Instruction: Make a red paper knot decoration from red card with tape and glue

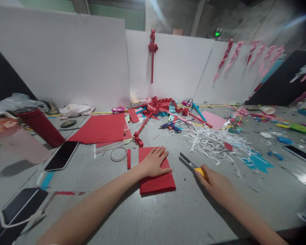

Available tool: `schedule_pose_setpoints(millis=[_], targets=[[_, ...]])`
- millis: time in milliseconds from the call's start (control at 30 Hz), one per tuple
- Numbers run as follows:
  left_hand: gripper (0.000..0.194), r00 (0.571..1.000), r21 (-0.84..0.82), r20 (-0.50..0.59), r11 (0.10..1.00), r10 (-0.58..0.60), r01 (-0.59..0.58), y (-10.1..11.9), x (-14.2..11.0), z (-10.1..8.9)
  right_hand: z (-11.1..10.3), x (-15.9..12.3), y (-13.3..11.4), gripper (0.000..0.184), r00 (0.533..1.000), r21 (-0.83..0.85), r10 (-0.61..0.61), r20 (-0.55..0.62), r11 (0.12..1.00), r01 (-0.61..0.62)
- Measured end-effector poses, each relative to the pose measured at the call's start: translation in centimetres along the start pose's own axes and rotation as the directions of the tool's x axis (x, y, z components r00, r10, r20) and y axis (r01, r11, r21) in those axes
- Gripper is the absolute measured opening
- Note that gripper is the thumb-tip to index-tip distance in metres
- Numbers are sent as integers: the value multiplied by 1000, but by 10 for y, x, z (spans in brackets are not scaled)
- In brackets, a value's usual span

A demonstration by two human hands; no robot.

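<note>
My left hand [155,162] lies flat with its fingers stretched out on a folded red paper sheet [156,182] in the middle of the grey table. To its right my right hand [215,183] is closed round a yellow-handled utility knife [191,164]. The knife's blade points up and left, just off the sheet's right edge. A narrow red paper strip [129,159] lies beside the sheet on the left.
A larger red sheet [102,128], a tape ring [118,153] and a phone [62,155] lie to the left, near a red tumbler [42,126]. White paper shreds [214,143], a glue gun [169,126] and coloured scraps lie right and behind. White boards wall the back.
</note>
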State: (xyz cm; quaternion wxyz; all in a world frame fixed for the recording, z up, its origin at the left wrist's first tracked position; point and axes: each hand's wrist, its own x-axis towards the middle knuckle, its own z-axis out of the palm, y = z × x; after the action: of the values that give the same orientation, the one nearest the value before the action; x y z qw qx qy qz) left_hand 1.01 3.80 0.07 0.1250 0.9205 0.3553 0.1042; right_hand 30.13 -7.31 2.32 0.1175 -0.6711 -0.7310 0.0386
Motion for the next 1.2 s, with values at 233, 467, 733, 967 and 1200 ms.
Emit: schedule_pose_setpoints(millis=[233, 467, 733, 967, 1200], targets=[[77, 998, 14, 12, 998, 62, -62, -24, -14, -14, 7, 9, 10, 33, 983, -208, -134, -123, 972, 106], [70, 998, 60, 26, 996, 59, -60, -42, -57, -28, 17, 27, -12, 36, 955, -184, -261, -143, 955, 234], [74, 1000, 78, -2, 997, 22, -22, -54, -93, -40, 20, 24, -104, 70, 769, 205, -610, 191, 791, 577], [70, 999, 62, -32, 998, 11, -9, -54, -95, -41, 30, 39, -135, 74, 678, 258, -694, 241, 720, 645], [55, 994, 78, -100, 996, -42, 50, -52, -92, -37, 37, 35, -128, 71, 813, 127, -557, 169, 830, 542]])
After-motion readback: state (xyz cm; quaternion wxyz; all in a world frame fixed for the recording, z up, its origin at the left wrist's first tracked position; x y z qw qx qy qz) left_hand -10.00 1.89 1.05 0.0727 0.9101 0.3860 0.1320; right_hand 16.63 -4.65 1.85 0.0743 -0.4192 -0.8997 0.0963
